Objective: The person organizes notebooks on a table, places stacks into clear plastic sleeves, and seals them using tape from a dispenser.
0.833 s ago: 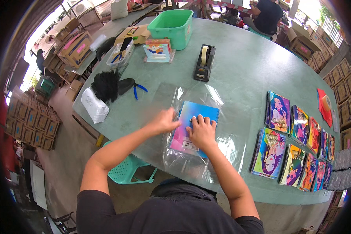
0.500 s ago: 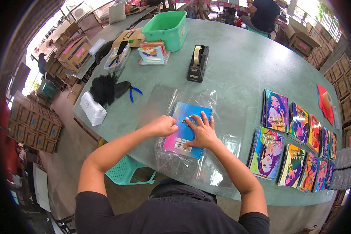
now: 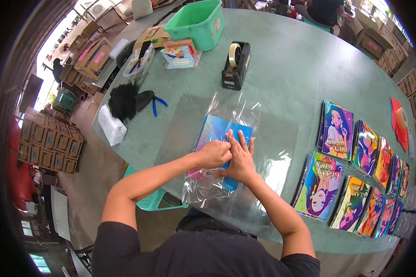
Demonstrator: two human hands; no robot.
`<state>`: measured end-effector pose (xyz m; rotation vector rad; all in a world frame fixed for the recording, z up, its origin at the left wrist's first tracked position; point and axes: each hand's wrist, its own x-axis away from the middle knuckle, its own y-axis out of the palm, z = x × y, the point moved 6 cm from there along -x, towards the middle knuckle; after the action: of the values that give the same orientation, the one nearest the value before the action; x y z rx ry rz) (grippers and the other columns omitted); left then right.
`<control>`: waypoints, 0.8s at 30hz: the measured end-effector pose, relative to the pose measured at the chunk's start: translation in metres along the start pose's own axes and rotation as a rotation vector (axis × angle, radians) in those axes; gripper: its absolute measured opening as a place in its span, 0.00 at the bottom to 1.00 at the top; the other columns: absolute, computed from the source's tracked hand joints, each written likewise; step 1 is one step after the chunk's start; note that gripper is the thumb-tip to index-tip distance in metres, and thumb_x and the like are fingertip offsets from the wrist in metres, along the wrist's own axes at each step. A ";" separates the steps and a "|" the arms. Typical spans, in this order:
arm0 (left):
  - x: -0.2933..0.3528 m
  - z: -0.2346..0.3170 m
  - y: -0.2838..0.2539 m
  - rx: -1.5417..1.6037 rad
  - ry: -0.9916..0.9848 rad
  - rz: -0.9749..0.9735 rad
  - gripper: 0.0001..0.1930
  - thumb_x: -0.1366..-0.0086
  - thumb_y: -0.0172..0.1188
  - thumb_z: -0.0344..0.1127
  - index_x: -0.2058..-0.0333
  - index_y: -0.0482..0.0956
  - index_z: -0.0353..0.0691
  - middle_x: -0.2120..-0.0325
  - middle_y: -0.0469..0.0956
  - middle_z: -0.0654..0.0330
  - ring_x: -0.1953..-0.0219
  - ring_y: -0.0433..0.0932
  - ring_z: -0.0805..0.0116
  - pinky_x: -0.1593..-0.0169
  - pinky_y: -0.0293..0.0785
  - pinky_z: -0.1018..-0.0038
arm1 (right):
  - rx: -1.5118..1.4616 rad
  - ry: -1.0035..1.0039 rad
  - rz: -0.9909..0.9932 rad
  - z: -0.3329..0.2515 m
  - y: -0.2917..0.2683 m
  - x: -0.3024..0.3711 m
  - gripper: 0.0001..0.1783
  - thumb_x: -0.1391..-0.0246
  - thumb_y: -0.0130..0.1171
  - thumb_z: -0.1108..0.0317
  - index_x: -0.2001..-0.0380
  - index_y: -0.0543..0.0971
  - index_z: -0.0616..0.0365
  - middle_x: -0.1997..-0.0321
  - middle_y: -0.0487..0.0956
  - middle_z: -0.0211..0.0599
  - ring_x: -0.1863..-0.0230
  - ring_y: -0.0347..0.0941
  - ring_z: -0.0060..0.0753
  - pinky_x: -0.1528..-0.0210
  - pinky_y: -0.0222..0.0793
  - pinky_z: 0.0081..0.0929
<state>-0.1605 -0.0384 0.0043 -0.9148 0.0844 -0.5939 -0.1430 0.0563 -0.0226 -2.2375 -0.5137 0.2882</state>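
Observation:
A spiral notebook (image 3: 216, 128) with a blue and pink cover lies in front of me, within loose, shiny clear plastic film (image 3: 199, 190) that spreads past its edges. My right hand (image 3: 240, 159) rests on the right part of the cover, fingers spread and holding nothing. Over the middle of the notebook my left hand (image 3: 215, 154) is closed, its knuckles beside the right hand's fingers. Whatever is pinched in it is hidden. Both hands cover much of the cover, including most of a pale label near its lower end.
A tape dispenser (image 3: 235, 65) stands beyond the notebook. Rows of colourful spiral notebooks (image 3: 319, 184) lie to the right. Blue-handled pliers (image 3: 159, 105), a black brush (image 3: 123, 101) and a white bundle (image 3: 110, 125) are on the left. A green bin (image 3: 195, 25) stands farther back.
My left hand has moved right, from the notebook's left edge to over its middle, staying closed. The right hand stays on the cover with its fingers closer together. The view has shifted slightly.

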 end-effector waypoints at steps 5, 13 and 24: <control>-0.006 -0.001 0.014 -0.096 -0.031 0.019 0.12 0.45 0.50 0.34 0.68 0.75 0.30 0.71 0.77 0.40 0.69 0.77 0.43 0.61 0.73 0.55 | -0.013 -0.071 0.233 0.003 -0.004 0.003 0.74 0.86 0.75 0.44 0.34 0.47 0.55 0.35 0.60 0.33 0.28 0.37 0.45 0.32 0.19 0.53; 0.017 0.017 0.017 -0.064 -0.008 -0.031 0.16 0.49 0.55 0.34 0.62 0.75 0.32 0.62 0.75 0.42 0.56 0.74 0.48 0.53 0.72 0.58 | 0.382 -0.253 0.397 -0.029 -0.016 0.029 0.43 0.60 0.63 0.60 0.37 0.59 0.45 0.49 0.75 0.20 0.39 0.55 0.35 0.36 0.32 0.45; 0.045 0.007 0.016 -0.040 0.182 0.026 0.11 0.46 0.54 0.24 0.62 0.77 0.31 0.62 0.74 0.45 0.58 0.74 0.50 0.53 0.71 0.61 | 0.283 -0.113 0.315 -0.028 -0.005 0.039 0.52 0.65 0.67 0.47 0.37 0.56 0.48 0.58 0.79 0.16 0.46 0.61 0.31 0.42 0.41 0.43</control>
<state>-0.1131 -0.0487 0.0043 -0.8953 0.2719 -0.6517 -0.0991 0.0588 -0.0018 -2.0262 -0.1615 0.6132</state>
